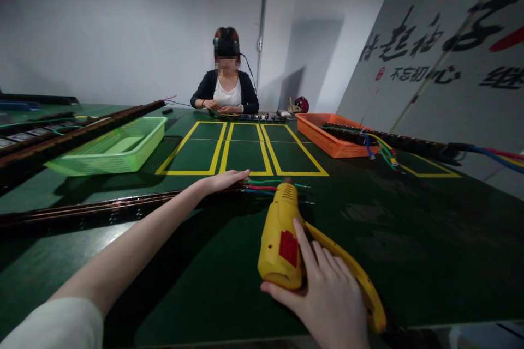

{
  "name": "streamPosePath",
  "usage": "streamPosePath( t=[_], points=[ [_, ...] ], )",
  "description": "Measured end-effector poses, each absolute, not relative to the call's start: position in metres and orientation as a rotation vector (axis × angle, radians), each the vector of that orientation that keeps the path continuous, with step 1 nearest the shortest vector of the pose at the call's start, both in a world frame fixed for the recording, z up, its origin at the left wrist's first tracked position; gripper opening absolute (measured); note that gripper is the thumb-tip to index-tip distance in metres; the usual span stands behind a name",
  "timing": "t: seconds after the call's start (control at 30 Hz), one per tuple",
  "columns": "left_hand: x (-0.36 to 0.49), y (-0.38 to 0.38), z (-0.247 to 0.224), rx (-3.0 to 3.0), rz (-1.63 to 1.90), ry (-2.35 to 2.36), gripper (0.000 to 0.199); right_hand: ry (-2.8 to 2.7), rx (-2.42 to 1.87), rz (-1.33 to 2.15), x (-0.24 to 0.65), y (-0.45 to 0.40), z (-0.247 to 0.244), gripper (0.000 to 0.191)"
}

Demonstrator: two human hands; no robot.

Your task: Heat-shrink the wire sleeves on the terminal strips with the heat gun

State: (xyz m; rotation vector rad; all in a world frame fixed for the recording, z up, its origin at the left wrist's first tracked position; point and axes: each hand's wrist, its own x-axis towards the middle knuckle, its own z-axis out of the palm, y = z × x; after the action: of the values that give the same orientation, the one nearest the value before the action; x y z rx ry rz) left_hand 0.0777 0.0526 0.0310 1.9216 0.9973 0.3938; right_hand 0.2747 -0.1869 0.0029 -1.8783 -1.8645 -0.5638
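Note:
My right hand [333,289] is closed around the handle of a yellow heat gun [272,234] with a red label. Its dark nozzle points away from me, close to several green, red and blue wires [262,188] with metal ends. Those wires come out of the end of a long dark strip with copper-coloured bars [123,210], which stretches across the table from the left edge. My left hand [225,180] is closed over that strip's wired end, thumb side towards the wires; its fingertips are partly hidden. The nozzle covers part of the wires.
A green basket [94,163] at left lies under more long strips [82,133]. An orange basket [327,144] at right holds strips with coloured wires [382,147]. Yellow tape frames [245,173] mark the green table. A seated person [227,84] handles a strip opposite.

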Motion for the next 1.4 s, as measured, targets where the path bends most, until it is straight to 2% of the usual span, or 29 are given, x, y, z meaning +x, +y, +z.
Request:
streamPosePath(
  t=[0.17, 0.33, 0.4, 0.5, 0.57, 0.73, 0.87, 1.0, 1.17, 1.3, 1.4],
  points=[
    [0.079, 0.049, 0.029, 2.030, 0.456, 1.069, 0.072, -2.029, -1.590, -0.575, 0.249, -0.194, 0.003, 0.107],
    [0.077, 0.047, 0.029, 2.288, 0.615, 0.960, 0.058, -2.090, -1.420, -0.695, 0.237, -0.198, 0.007, 0.112],
    [0.071, 0.039, 0.030, 2.483, 0.741, 0.915, 0.049, -2.089, -1.378, -0.784, 0.237, -0.199, 0.008, 0.097],
    [0.048, 0.013, 0.028, 2.744, 0.838, 0.889, 0.033, -2.138, -1.351, -0.887, 0.241, -0.201, 0.010, 0.059],
    [0.025, -0.009, 0.021, 2.846, 0.871, 0.910, 0.029, -2.209, -1.329, -0.890, 0.246, -0.201, 0.010, 0.055],
    [-0.030, -0.053, 0.001, 2.904, 0.951, 0.923, 0.030, -2.360, -1.218, -0.660, 0.259, -0.199, 0.013, 0.068],
    [-0.036, -0.064, 0.000, 2.882, 1.001, 0.825, 0.026, -2.260, -1.222, -0.511, 0.266, -0.198, 0.035, 0.053],
    [-0.024, -0.066, 0.007, 3.011, 0.956, 0.592, 0.024, -2.160, -1.381, -0.515, 0.254, -0.182, 0.072, 0.054],
    [-0.019, -0.073, 0.007, 3.132, 0.932, 0.289, 0.030, -2.638, -1.381, -0.442, 0.199, -0.114, 0.097, 0.055],
    [-0.016, -0.079, 0.006, 3.196, 0.966, 0.180, 0.035, -2.897, -1.216, -0.375, 0.150, -0.052, 0.086, 0.053],
    [-0.013, -0.081, 0.009, 3.199, 0.940, 0.106, 0.047, -2.999, -1.152, -0.369, 0.130, -0.019, 0.073, 0.053]
  ],
)
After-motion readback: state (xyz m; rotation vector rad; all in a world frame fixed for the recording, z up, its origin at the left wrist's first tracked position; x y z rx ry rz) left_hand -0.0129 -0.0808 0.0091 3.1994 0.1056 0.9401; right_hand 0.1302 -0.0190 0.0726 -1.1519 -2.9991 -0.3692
